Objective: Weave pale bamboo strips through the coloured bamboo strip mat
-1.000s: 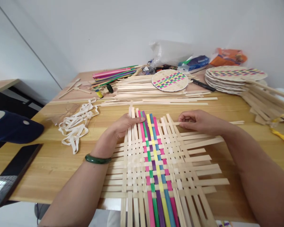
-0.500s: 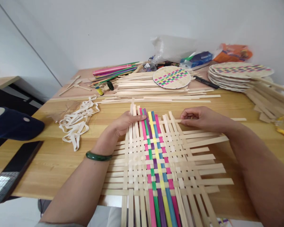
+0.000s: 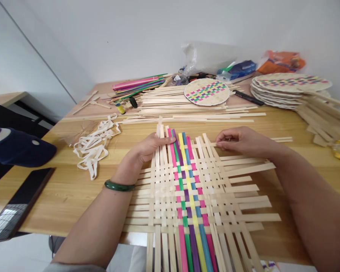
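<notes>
On table (image 3: 79,206) front, woven mat (image 3: 189,185), near end past edge: prob. light, springy, may split if creased; best held flat by woven part, strips by ends. L hand (image 3: 155,146) clamps far end, thumb on top; R hand (image 3: 235,140) seems to pinch cross strip (image 3: 212,145), fingertips partly hidden. Loose ends (image 3: 257,169) jut toward R forearm (image 3: 297,185). White ribbon (image 3: 87,143) L; strip pile (image 3: 172,101), round disc (image 3: 206,92) behind.

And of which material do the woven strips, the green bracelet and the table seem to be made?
Woven strips: probably bamboo or thin wood, fairly matt; flat and pale, several coloured as if dyed.
Green bracelet: perhaps jade, glass or plastic, polished; a smooth ring with glossy highlights.
Table: wood or wood-look laminate, slight sheen; grain lines show.
</notes>
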`<state>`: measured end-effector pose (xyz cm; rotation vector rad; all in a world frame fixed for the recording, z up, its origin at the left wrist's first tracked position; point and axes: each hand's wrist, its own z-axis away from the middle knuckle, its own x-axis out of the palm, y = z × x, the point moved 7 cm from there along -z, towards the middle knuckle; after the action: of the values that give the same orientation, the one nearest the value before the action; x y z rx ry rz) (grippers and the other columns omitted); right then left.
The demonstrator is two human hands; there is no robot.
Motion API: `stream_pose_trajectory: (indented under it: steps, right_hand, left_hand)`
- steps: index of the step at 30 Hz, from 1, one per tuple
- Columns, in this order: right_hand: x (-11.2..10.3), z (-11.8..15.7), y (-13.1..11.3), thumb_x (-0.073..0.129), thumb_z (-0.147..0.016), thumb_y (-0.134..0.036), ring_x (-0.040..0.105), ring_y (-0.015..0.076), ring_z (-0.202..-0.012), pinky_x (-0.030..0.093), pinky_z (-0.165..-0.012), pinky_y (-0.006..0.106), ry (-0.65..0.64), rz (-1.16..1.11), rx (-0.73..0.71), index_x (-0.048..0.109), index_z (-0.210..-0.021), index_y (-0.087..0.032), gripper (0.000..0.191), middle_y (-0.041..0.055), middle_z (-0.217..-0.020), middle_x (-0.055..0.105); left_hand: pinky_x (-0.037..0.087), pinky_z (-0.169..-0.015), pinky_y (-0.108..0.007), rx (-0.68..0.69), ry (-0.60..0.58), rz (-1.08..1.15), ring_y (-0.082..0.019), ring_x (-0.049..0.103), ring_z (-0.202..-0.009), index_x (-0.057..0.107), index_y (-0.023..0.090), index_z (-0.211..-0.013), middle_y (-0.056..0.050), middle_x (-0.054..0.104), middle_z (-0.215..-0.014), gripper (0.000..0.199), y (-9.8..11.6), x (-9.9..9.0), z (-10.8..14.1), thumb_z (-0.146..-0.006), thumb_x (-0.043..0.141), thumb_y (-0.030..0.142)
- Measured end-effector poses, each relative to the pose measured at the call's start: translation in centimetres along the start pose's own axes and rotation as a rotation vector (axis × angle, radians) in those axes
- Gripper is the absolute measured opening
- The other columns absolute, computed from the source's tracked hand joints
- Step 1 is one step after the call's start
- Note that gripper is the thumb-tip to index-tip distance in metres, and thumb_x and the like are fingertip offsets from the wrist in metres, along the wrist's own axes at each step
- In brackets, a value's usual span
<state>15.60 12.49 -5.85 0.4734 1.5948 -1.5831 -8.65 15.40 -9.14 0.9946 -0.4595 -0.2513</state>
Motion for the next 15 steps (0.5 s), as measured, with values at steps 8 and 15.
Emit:
stream_pose_trajectory:
  steps: [8, 15]
  right_hand:
    - [-0.1, 0.0, -0.1, 0.057, -0.076, -0.07, 0.056, 0.0181, -0.069, 0.039, -0.063, 0.029, 0.007, 0.004, -0.013, 0.069, -0.081, -0.022, 0.05, 0.0039, -0.077, 0.069]
    - [-0.2, 0.0, -0.3, 0.057, -0.078, -0.065, 0.055, 0.0167, -0.069, 0.039, -0.063, 0.028, -0.008, 0.025, -0.052, 0.07, -0.082, -0.022, 0.045, 0.0021, -0.078, 0.069]
  left_hand:
    - [0.062, -0.071, -0.036, -0.016, 0.057, -0.008, -0.021, 0.071, -0.065, 0.072, 0.011, -0.088, -0.009, 0.076, -0.079, 0.017, -0.1, 0.4, 0.1, -0.073, 0.077, 0.018]
    - [0.062, -0.074, -0.035, 0.023, 0.053, -0.035, -0.019, 0.072, -0.063, 0.07, 0.012, -0.086, -0.007, 0.076, -0.076, 0.011, 0.4, 1.4, 0.5, -0.076, 0.074, 0.015]
